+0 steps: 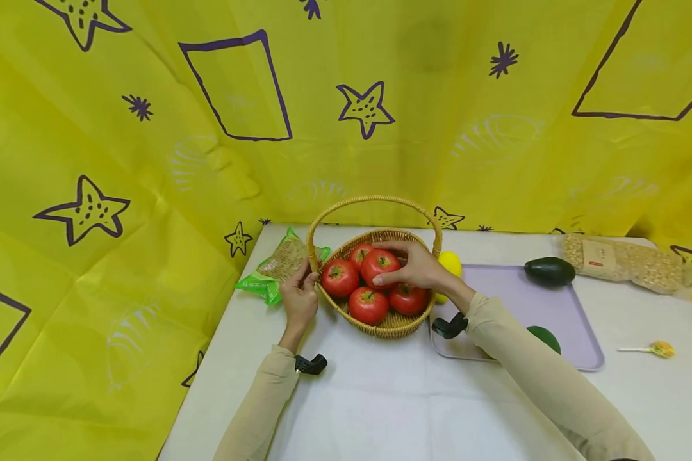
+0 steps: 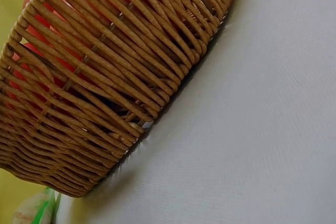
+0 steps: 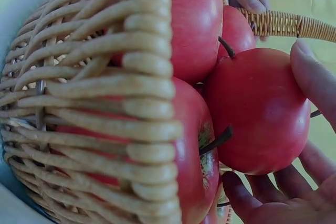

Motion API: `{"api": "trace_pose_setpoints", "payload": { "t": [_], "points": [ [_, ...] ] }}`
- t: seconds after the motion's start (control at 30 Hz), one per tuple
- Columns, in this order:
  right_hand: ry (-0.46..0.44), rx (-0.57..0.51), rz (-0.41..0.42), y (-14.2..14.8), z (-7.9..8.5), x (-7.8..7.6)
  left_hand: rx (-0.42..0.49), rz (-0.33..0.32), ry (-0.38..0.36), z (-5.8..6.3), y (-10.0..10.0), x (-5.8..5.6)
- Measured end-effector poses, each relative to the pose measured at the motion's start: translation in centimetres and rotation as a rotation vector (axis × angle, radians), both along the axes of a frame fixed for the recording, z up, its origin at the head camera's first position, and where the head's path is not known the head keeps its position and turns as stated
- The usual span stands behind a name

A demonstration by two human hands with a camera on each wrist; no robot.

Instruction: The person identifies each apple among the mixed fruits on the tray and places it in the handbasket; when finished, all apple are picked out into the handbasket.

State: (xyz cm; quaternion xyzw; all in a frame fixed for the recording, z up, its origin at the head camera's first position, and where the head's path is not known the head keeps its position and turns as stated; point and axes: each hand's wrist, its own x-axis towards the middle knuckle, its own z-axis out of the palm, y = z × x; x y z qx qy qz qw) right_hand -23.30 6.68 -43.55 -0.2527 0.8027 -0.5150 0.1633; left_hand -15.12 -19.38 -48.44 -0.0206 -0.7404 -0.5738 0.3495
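Observation:
A wicker basket (image 1: 389,331) with a tall arched handle holds several red apples, such as one (image 1: 340,277) at its left side and one (image 1: 368,305) at the front. My right hand (image 1: 418,266) grips an apple (image 1: 379,266) on top of the others, thumb on one side and fingers round the other. In the right wrist view that apple (image 3: 257,111) touches its neighbours. At the basket's left rim, my left hand (image 1: 300,298) pinches the foot of the handle. The left wrist view shows the basket's woven wall (image 2: 115,66) on the white cloth.
Left of the basket lies a green-edged clear bag (image 1: 285,256). Something yellow (image 1: 450,262) stands at its right. A lilac tray (image 1: 571,333) bears an avocado (image 1: 550,272) and a green item (image 1: 544,339) partly behind my sleeve. Farther right are a grain bag (image 1: 628,266) and a lollipop (image 1: 662,349).

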Motion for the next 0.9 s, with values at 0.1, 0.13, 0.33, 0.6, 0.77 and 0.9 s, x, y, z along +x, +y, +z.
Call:
{"api": "trace_pose_setpoints", "payload": {
  "t": [0.1, 0.13, 0.33, 0.6, 0.77, 0.9],
  "points": [
    [0.035, 0.017, -0.002, 0.1, 0.1, 0.2, 0.000, -0.012, -0.002, -0.1, -0.1, -0.1],
    [0.051, 0.022, -0.002, 0.1, 0.1, 0.3, 0.005, -0.016, -0.003, -0.1, -0.1, -0.1],
    [0.123, 0.052, 0.024, 0.5, 1.2, 1.6, 0.021, -0.052, -0.018, -0.1, -0.2, 0.1],
    [0.254, 0.098, 0.107, 2.7, 4.1, 4.8, -0.056, -0.106, -0.142, -1.9, -2.2, -0.8],
    [0.299, 0.060, 0.061, 6.0, 5.7, 5.9, -0.309, -0.115, -0.235, -1.5, -4.6, -0.1],
    [0.383, 0.066, -0.060, 9.7, 6.9, 6.0, -0.535, -0.058, -0.292, -0.2, -6.7, 0.7]
  ]
}}
